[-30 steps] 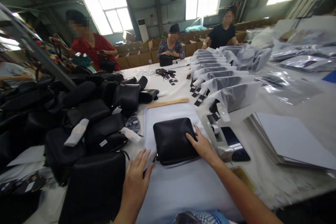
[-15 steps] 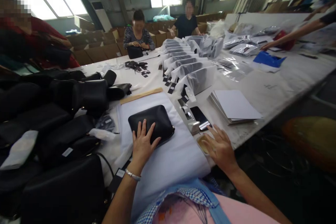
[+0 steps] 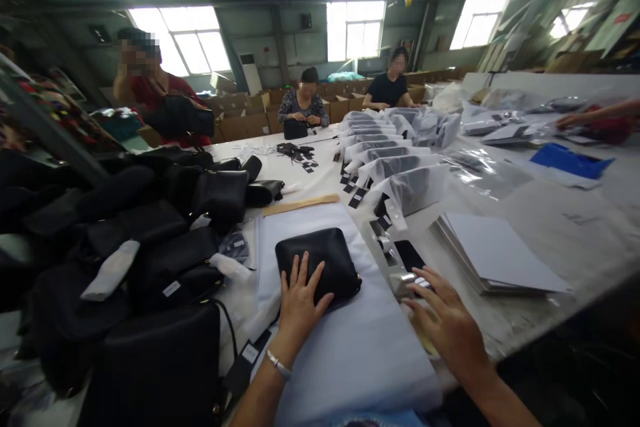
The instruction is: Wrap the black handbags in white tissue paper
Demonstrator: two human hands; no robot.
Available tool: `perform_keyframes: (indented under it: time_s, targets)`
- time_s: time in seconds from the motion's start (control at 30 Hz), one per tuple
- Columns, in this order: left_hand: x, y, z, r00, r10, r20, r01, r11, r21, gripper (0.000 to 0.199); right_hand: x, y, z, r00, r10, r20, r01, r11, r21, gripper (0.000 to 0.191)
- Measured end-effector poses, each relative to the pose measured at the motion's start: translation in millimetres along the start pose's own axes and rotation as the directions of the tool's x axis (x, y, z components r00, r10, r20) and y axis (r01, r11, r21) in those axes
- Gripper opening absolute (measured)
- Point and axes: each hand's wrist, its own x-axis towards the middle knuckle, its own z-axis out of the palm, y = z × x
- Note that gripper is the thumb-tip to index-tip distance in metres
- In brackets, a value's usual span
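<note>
White table (image 3: 595, 240) | black bag (image 3: 340, 260) | under and beyond left fingers (image 3: 303, 269)

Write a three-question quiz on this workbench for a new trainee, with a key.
1. Multiple choice: what lies under the left hand?
A) a cardboard box
B) a black bag
C) a clear plastic pouch

2. True or false: the right hand is nearer to the phone than to the blue sheet.

3. Fill in the blank: around the wrist of the left hand is a silver ____.

Key: 1. B. 2. True. 3. Bracelet.
</note>
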Motion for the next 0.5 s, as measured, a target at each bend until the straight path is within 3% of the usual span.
perform_keyframes:
  time_s: [0.1, 0.23, 0.37, 0.5]
  targets:
    - [0, 2, -0.7, 1.000, -0.018, 0.005, 0.018, 1.000, -0.020, 0.069, 62, -14, 18, 1.000, -0.014, 0.024, 0.008, 0.974, 0.228, 0.017]
    - [-1, 3, -1.5, 0.999, -0.042, 0.023, 0.043, 0.998, -0.047, 0.073, 149, -23, 80, 0.973, -0.107, 0.204, 0.014, 0.912, 0.409, 0.017]
    - [-3, 1, 3.0, 0.998, -0.059, 0.031, 0.062, 0.994, -0.086, 0.077, 217, -31, 170, 0.843, -0.218, 0.493, 0.057, 0.946, 0.320, 0.025]
    - [-5, -5, 11.8, 0.998, -0.054, 0.032, 0.058, 0.991, -0.124, 0.080, 245, -37, 249, 0.743, -0.249, 0.621, 0.106, 0.960, 0.258, 0.029]
